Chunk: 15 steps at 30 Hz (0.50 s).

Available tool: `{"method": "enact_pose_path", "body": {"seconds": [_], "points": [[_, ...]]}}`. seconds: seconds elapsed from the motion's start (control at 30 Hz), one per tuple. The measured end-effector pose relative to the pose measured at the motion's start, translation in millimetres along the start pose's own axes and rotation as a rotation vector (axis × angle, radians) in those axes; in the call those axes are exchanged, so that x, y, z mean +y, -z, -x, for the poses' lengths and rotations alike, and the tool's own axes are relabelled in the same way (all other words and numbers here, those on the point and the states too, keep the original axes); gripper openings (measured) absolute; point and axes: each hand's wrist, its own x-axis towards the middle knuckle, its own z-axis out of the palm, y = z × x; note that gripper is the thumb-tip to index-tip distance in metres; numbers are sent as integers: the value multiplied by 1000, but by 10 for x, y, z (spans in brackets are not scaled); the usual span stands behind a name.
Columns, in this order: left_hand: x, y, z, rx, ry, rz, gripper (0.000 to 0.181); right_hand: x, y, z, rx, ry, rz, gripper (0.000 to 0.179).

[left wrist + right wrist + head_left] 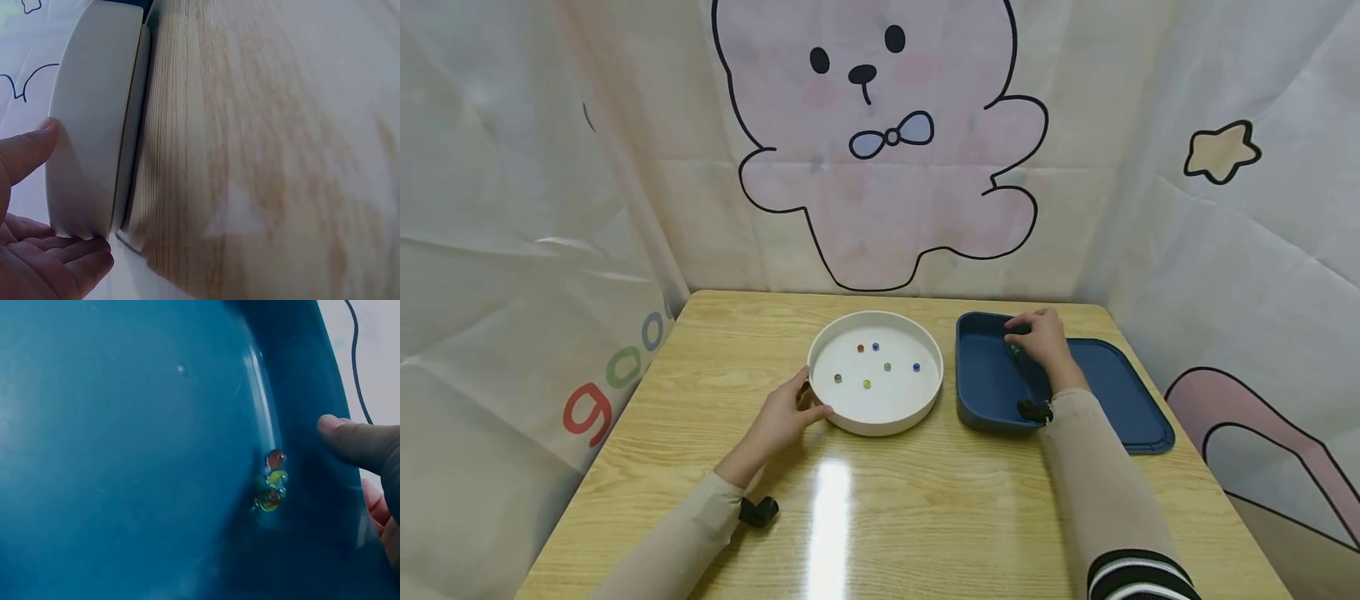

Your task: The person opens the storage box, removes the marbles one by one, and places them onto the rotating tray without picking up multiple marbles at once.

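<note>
My left hand [781, 421] holds the side of a round white dish [880, 427], its thumb on the near wall and its fingers curving around the left side. Several small coloured marbles [867, 384] lie spread over the dish floor. Over the far right part of a deep blue box [983, 367] is my right hand [1047, 337], thumb and forefinger apart with nothing visible between them. Below it, marbles [276, 479] in orange, yellow and green cluster along the box's inner wall. The right thumb [350, 439] overlaps that wall in the right wrist view.
A flat blue lid [1120, 400] lies right of the box, partly behind the right forearm. Both containers stand side by side on a wooden table [910, 517]. Printed cloth [880, 225] hangs around the table's back and sides.
</note>
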Motion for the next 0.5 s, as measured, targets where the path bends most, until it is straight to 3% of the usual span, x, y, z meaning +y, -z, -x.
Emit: {"method": "enact_pose_path", "body": {"seconds": [0.3, 0.5], "points": [[6, -10, 0, 10, -2, 12, 97, -16, -12, 28, 9, -34, 59, 28], [-11, -18, 7, 4, -8, 9, 96, 15, -42, 49, -27, -84, 122, 32]]}}
